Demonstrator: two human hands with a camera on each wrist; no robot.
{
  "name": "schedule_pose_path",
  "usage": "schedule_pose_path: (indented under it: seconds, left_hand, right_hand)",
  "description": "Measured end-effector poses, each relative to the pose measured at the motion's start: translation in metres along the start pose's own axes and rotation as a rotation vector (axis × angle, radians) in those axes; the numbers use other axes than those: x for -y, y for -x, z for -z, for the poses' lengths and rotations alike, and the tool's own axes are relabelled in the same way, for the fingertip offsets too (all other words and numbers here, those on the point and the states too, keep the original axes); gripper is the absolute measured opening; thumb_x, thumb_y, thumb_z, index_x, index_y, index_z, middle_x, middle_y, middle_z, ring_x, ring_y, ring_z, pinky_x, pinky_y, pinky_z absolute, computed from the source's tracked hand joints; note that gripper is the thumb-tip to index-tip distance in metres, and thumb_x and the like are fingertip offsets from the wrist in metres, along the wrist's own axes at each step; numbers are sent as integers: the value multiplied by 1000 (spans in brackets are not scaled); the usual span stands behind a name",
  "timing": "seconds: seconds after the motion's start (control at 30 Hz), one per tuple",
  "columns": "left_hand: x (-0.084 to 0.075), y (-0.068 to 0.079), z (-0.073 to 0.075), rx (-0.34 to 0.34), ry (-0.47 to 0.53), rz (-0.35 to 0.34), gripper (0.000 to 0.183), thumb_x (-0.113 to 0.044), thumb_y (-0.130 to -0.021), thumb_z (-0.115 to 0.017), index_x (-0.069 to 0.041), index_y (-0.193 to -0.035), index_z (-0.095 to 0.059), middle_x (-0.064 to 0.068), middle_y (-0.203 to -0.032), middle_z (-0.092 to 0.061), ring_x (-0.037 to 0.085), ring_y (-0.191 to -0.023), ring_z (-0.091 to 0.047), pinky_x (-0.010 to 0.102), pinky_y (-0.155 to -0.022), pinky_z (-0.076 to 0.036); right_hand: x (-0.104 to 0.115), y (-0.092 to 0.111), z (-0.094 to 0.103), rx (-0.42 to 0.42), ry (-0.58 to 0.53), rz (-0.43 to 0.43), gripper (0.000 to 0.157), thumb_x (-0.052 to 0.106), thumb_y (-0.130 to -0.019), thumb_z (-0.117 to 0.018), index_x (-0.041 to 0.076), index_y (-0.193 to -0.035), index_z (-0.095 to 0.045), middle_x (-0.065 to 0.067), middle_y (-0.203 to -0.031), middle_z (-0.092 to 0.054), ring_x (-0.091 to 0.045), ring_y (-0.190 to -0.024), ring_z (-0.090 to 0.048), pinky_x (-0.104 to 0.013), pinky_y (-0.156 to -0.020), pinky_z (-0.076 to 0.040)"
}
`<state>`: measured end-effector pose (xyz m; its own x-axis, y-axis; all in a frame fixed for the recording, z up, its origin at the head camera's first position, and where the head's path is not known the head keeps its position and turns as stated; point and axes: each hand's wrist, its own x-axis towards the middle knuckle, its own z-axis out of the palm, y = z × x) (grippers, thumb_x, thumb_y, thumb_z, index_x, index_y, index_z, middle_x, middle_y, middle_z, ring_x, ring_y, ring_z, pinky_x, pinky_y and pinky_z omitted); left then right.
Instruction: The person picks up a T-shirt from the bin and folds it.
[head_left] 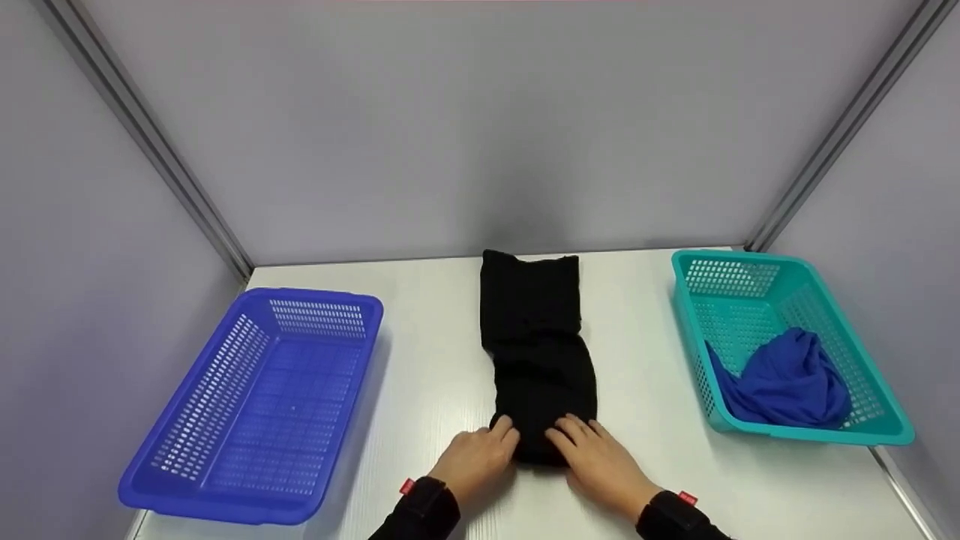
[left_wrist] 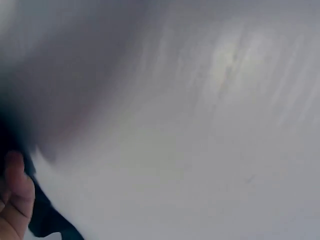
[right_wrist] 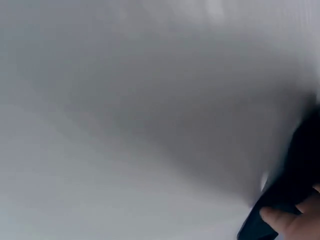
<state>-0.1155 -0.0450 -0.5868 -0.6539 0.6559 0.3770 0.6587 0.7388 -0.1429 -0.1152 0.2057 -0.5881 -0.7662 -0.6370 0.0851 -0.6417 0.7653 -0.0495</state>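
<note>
A black folded cloth (head_left: pixel 534 300) lies lengthwise on the white table, with a crease across its middle. My left hand (head_left: pixel 480 456) is at its near left edge, fingers bent and pinching the fabric. Opposite it, my right hand (head_left: pixel 604 463) rests on the near right part, fingers spread over the fabric. The left wrist view catches a digit (left_wrist: pixel 19 182) against the dark cloth edge (left_wrist: pixel 50 220). In the right wrist view, fingertips (right_wrist: pixel 275 217) lie on the black fabric (right_wrist: pixel 300 160).
To the left stands a blue perforated basket (head_left: pixel 289 405) with nothing in it. A teal basket (head_left: pixel 750 259) at the right holds a crumpled blue cloth (head_left: pixel 791 382). Grey panels (head_left: pixel 480 135) enclose the white table (head_left: pixel 427 337) at the back and sides.
</note>
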Motion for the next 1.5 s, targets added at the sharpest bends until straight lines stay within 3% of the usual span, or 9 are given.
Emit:
schedule_pose_path:
  seconds: [0.1, 0.27, 0.53, 0.7, 0.77, 0.93, 1.1, 1.3, 1.5]
  left_hand:
    - [-2, 0, 11, -106, 86, -10, 24, -17, -79, -75, -13, -91, -55, -5, -82, -52, 6, -47, -40, 22, -38, -34]
    - [-4, -3, 27, -235, 152, -69, 28, -14, -81, -78, -12, -104, -61, -8, -79, -58, 2, -54, -47, 17, -45, -41]
    - [-4, -10, 45, -277, 276, -128, 34, -2, -81, -80, -13, -110, -67, -4, -98, -62, 5, -75, -61, 16, -63, -52]
    - [-3, -13, 51, -303, 264, -113, 24, -7, -82, -82, -12, -103, -70, -6, -92, -63, 3, -68, -59, 14, -58, -51]
    - [-2, -14, 52, -321, 250, -105, 20, -14, -85, -83, -13, -101, -72, -7, -89, -64, 2, -63, -58, 15, -55, -50]
    - [5, -13, 55, -348, 256, -92, 18, -15, -83, -83, -14, -97, -71, -8, -86, -63, 2, -56, -53, 16, -49, -47]
    - [15, -6, 59, -297, 316, -68, 21, -4, -83, -78, -12, -100, -69, -7, -91, -65, 3, -59, -57, 16, -51, -49]
    - [26, 1, 65, -286, 371, -108, 19, -3, -84, -77, -11, -100, -72, -6, -91, -68, 6, -73, -64, 17, -65, -53]
    - [29, 3, 75, -218, 440, -132, 16, -8, -86, -78, -12, -100, -71, -4, -97, -74, 17, -102, -68, 30, -92, -54]
  right_hand:
    - [-2, 5, 4, -77, 4, 10, 66, 15, -75, -84, 8, -135, -58, -12, -130, -60, -30, -120, -61, -51, -99, -51]
    - [5, 10, 8, -162, -118, 18, 84, 40, -77, -87, 12, -146, -48, -6, -130, -58, -23, -117, -62, -50, -100, -51]
    - [24, 8, 21, -323, -190, -102, 69, 12, -70, -81, 9, -133, -54, -4, -120, -63, -20, -111, -64, -55, -103, -47]
    - [42, 3, 26, -392, -277, -59, 69, 28, -80, -84, 8, -139, -53, -3, -127, -64, -20, -115, -64, -65, -101, -44]
    - [48, 1, 26, -395, -258, -59, 70, 30, -79, -85, 8, -138, -55, -5, -128, -65, -24, -117, -64, -68, -101, -43]
    - [44, 2, 30, -380, -205, -136, 49, 4, -68, -81, 9, -115, -66, -8, -113, -71, -27, -107, -69, -66, -103, -43]
    - [18, 18, 38, -373, -253, -117, 43, -7, -64, -76, 8, -104, -70, -4, -101, -75, -21, -93, -73, -48, -91, -56]
    - [-15, 35, 54, -396, -419, 93, 40, -10, -78, -76, 10, -112, -74, -2, -104, -77, -17, -93, -75, -22, -83, -57]
    - [-31, 43, 76, -231, -610, 160, 27, 4, -96, -68, 13, -121, -72, -1, -111, -77, -11, -101, -72, -18, -87, -54]
